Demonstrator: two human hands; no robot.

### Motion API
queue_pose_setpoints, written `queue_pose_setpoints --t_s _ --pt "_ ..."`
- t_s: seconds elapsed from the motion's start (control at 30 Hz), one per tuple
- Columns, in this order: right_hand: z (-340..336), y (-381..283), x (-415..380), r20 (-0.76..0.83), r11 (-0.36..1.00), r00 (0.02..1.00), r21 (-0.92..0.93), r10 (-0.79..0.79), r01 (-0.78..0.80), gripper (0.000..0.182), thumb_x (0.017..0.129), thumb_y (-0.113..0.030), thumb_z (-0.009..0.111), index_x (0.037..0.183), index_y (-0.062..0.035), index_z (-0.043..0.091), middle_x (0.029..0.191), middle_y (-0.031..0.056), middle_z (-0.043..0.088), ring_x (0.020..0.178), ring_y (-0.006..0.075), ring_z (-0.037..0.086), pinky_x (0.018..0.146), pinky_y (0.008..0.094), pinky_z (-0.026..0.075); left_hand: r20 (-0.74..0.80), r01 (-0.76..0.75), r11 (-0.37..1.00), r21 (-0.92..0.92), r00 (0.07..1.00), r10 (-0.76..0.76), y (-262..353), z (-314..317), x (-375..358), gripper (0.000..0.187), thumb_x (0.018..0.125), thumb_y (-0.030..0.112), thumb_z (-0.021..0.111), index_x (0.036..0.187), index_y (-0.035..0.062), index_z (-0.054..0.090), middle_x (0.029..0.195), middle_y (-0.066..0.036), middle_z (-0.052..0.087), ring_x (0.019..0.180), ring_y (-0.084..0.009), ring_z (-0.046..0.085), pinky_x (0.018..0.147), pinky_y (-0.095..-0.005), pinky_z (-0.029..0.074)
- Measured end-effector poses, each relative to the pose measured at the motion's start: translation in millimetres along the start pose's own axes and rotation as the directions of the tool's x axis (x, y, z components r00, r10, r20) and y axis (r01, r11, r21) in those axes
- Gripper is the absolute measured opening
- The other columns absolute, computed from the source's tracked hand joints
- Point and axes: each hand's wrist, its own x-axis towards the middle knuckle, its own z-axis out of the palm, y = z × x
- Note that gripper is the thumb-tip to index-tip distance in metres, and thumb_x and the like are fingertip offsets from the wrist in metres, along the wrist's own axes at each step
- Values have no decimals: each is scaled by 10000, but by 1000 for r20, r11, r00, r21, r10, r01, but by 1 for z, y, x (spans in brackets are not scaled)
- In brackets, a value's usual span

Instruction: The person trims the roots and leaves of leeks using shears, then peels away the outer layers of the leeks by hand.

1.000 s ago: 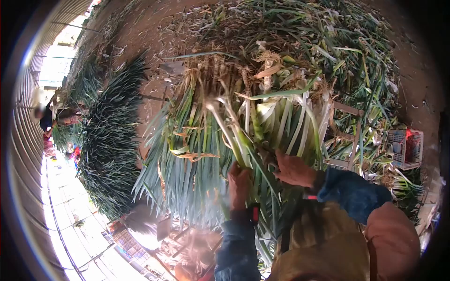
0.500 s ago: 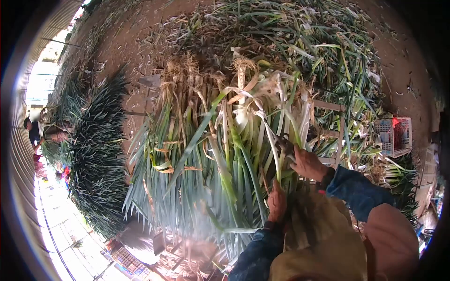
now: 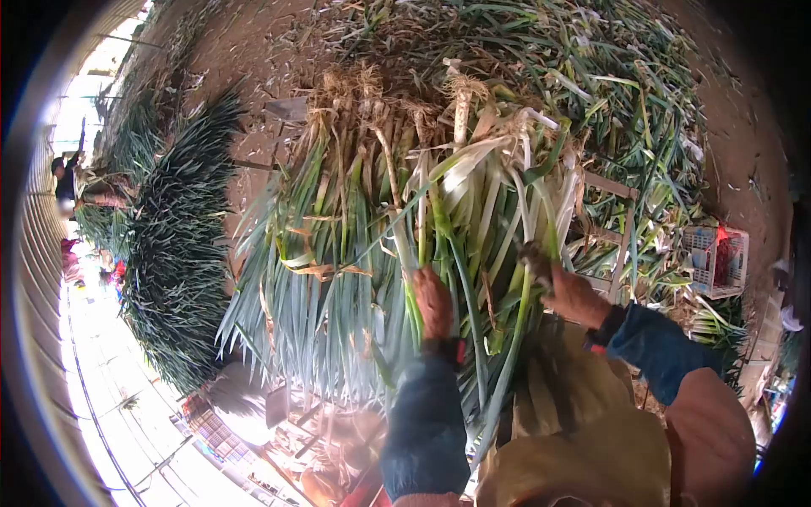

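A big pile of leeks [image 3: 355, 245] with white stalks, brown roots and long green leaves lies in front of me. My left hand [image 3: 432, 302] is closed around one leek stalk [image 3: 404, 245] in the middle of the pile. Farther right, my right hand [image 3: 568, 291] grips another leek stalk [image 3: 525, 296] at the pile's right side, with a small dark thing sticking out above the fingers. Both arms wear blue sleeves.
A second long heap of dark green leeks [image 3: 173, 253] lies to the left. A person [image 3: 68, 182] works at the far left. A wooden frame [image 3: 617, 228] and a white plastic crate [image 3: 718, 260] stand on the right. Loose leaves cover the dirt ground [image 3: 253, 59] behind.
My left hand has moved up and to the left into the pile and now grips a stalk. My right hand stays at the pile's right side.
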Motion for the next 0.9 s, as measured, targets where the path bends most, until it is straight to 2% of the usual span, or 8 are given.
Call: queue_pose_setpoints --t_s 0.13,0.33,0.47,0.6,0.7,0.77,0.83,0.9 --pt "14 -44 -6 135 1000 991 20 -11 9 671 755 -226 677 1196 119 309 697 245 560 641 399 596 543 440 484 6 -91 980 177 996 91 -12 -12 18 122 838 22 386 918 -7 474 919 -256 489 879 -411 512 708 -484 431" --pt "18 -53 -25 -30 952 952 -28 -306 305 723 770 -252 669 1240 128 272 707 247 557 605 407 580 519 451 471 -102 179 921 347 983 -153 -52 4 -6 173 810 143 500 901 -2 527 918 -228 549 877 -394 555 727 -483 458" --pt "-11 -67 -34 240 996 968 65 -74 60 741 777 -253 662 1258 135 254 739 263 550 605 405 574 510 449 458 272 193 887 419 906 -325 -68 -25 -9 391 671 329 689 937 50 624 959 -193 638 898 -366 609 754 -455 478" --pt "-14 -74 -52 267 990 957 113 -116 88 746 782 -262 661 1267 135 257 763 272 547 600 393 568 507 444 448 393 161 936 313 875 -282 11 -88 -5 396 652 303 720 917 22 631 859 -163 642 795 -304 616 684 -393 461" --pt "-12 -81 -69 160 966 953 47 -258 253 735 781 -277 668 1265 119 280 768 249 554 590 371 569 518 435 441 459 347 852 -391 876 -146 -25 -63 -15 265 699 187 673 885 4 632 769 -94 598 699 -196 552 624 -322 425" --pt "-11 -92 -69 247 980 948 52 -199 192 751 782 -279 667 1276 123 267 768 236 556 594 363 570 524 428 444 473 290 859 -421 879 -65 -24 -66 -24 219 712 121 648 888 -6 626 736 -50 549 672 -138 478 593 -274 385" --pt "5 -82 -77 92 934 930 71 -356 351 763 782 -285 663 1285 117 254 769 233 559 603 363 574 528 428 448 472 287 820 -496 882 -23 -27 -65 -35 241 707 131 657 909 4 631 742 -61 572 683 -137 502 599 -281 398" --pt "8 -84 -76 128 930 923 104 -363 352 766 782 -288 659 1288 116 247 768 233 561 610 364 578 531 428 454 347 195 966 -168 929 -127 -27 -57 -42 236 726 133 628 941 34 634 802 -135 638 739 -255 609 646 -379 448"
